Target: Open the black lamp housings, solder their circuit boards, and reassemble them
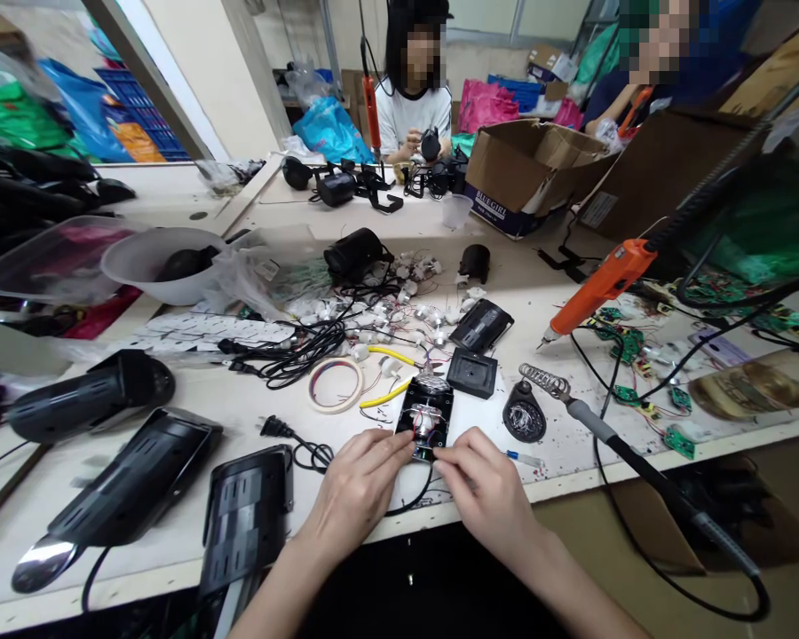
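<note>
Black rectangular plastic housing (424, 417) with exposed wiring, at table (240, 408) near edge, 6 o'clock from tape ring (335, 384): left hand (356, 484) and right hand (483, 484) fingertips pinched on lower edge; judged light, rigid, fragile inside—grip by rim.

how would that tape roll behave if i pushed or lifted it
The tape roll lies flat on the table, so a push would likely slide it, not roll it. It looks like a thin hollow ring, so probably light. Nearby wires might snag it.
</note>
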A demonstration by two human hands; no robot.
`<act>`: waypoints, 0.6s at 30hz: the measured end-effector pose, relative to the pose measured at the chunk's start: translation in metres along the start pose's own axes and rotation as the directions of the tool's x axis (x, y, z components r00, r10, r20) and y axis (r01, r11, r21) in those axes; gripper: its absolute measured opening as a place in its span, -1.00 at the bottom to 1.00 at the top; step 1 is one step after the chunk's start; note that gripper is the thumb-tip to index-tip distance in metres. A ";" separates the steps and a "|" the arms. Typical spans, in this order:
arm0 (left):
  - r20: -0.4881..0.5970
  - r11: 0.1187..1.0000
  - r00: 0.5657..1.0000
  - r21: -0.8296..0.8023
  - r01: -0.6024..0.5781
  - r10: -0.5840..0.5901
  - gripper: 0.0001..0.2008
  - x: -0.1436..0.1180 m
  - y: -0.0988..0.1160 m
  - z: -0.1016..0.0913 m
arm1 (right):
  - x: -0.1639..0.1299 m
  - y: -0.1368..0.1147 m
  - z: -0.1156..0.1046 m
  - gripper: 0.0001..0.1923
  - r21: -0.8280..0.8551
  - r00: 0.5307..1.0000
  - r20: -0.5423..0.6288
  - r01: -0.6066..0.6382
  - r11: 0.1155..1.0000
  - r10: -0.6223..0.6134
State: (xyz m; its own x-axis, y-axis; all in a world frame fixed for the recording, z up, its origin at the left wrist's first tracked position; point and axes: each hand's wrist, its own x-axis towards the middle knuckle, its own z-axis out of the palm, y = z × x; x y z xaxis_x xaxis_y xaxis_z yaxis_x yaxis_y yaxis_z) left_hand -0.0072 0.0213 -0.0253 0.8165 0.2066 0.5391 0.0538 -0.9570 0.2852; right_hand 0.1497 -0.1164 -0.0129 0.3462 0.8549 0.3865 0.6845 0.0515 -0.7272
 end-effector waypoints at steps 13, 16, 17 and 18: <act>-0.040 0.999 0.998 0.019 -0.044 0.045 -0.69 -0.003 -0.004 0.002 | 0.047 0.005 -0.003 -0.81 -0.152 0.972 -0.199 0.099 0.983 -0.129; -0.039 0.999 0.998 0.014 -0.044 0.045 -0.69 -0.002 -0.003 0.001 | 0.087 0.019 -0.018 -0.70 -0.360 0.942 -0.337 -0.130 0.924 0.002; -0.033 0.999 0.999 0.013 -0.042 0.042 -0.69 -0.001 -0.002 0.000 | 0.103 0.023 -0.020 -0.60 -0.441 0.928 -0.357 -0.264 0.858 0.102; -0.027 0.999 0.999 0.012 -0.042 0.042 -0.69 -0.001 -0.002 0.000 | 0.119 0.028 -0.022 -0.48 -0.510 0.910 -0.348 -0.387 0.768 0.227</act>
State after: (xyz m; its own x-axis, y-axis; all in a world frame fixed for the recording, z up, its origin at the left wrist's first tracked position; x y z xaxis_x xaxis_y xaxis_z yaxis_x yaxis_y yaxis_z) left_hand -0.0079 0.0228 -0.0260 0.8025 0.1717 0.5715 0.0269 -0.9671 0.2529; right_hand 0.2242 -0.0248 0.0247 0.6933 0.6100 0.3837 0.7194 -0.5542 -0.4188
